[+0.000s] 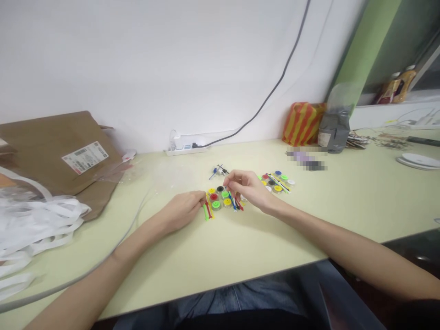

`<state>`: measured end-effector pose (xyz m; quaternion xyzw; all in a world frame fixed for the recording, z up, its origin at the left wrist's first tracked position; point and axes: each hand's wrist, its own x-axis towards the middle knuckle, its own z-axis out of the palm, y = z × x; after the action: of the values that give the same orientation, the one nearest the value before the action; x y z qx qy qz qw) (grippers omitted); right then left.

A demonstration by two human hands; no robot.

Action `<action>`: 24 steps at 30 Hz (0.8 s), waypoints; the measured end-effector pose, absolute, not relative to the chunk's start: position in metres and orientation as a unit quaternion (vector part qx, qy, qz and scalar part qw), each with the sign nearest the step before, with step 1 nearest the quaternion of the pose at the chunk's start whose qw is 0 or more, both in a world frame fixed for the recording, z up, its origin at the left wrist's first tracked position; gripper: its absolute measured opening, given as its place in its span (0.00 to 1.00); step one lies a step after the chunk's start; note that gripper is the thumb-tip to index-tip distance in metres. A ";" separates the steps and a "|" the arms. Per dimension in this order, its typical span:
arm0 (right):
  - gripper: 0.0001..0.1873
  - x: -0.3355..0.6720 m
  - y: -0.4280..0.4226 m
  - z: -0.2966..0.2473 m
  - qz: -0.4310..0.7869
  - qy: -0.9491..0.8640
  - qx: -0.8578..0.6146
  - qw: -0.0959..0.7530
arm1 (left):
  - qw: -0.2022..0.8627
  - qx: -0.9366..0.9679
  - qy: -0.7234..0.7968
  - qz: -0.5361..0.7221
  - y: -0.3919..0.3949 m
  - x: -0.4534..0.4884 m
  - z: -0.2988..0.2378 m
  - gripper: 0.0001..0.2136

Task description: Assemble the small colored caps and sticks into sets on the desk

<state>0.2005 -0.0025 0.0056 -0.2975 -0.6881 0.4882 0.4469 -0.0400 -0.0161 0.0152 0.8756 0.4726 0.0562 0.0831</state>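
Note:
My left hand [185,210] rests on the table, fingers closed, its fingertips at the upper ends of flat plastic arrows, one of them a red arrow [208,209]. What lies between those fingertips is hidden. Above the round pieces, my right hand [250,189] has thumb and fingers drawn together in a pinch; I cannot make out anything in it. Between the hands sit round clear-based pieces with coloured tops, including a green one [216,205] and a yellow one [227,202]. A blue arrow [233,202] lies partly under my right hand.
Beyond my right hand is another group of round pieces [277,188] with arrows. Small blue and black parts [219,171] lie farther back. A brown paper package [51,151], white strips [37,224] and a grey cable [129,229] occupy the left. A striped bag [302,123] stands back right.

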 end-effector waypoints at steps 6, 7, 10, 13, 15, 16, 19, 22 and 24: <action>0.12 0.209 0.032 0.009 0.293 -0.767 -0.354 0.448 | 0.077 0.871 0.478 0.081 -0.015 -0.041 0.010 0.10; 0.13 0.207 0.042 0.011 0.268 -0.784 -0.366 0.425 | 0.076 0.871 0.477 0.086 -0.014 -0.042 0.008 0.11; 0.16 0.198 0.078 0.013 0.161 -0.835 -0.435 0.297 | 0.067 0.874 0.470 0.106 -0.012 -0.043 0.005 0.12; 0.16 0.186 0.112 0.010 0.073 -0.840 -0.495 0.211 | 0.055 0.874 0.469 0.113 -0.012 -0.043 0.006 0.11; 0.11 0.181 0.129 0.006 0.067 -0.831 -0.517 0.191 | 0.056 0.873 0.473 0.110 -0.013 -0.043 0.007 0.10; 0.09 0.179 0.135 0.003 0.067 -0.827 -0.527 0.184 | 0.059 0.872 0.473 0.108 -0.014 -0.043 0.007 0.10; 0.09 0.181 0.146 -0.003 0.062 -0.815 -0.549 0.173 | 0.063 0.874 0.469 0.109 -0.013 -0.044 0.005 0.10; 0.12 0.186 0.148 -0.004 0.065 -0.818 -0.546 0.168 | 0.065 0.876 0.464 0.117 -0.010 -0.044 0.001 0.11; 0.13 0.189 0.147 -0.003 0.071 -0.825 -0.536 0.163 | 0.064 0.874 0.466 0.118 -0.009 -0.044 0.000 0.10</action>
<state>0.1887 0.1465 -0.0027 -0.5359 -0.8252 0.0715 0.1634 -0.0442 -0.0094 -0.0003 0.8745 0.4661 0.1181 0.0641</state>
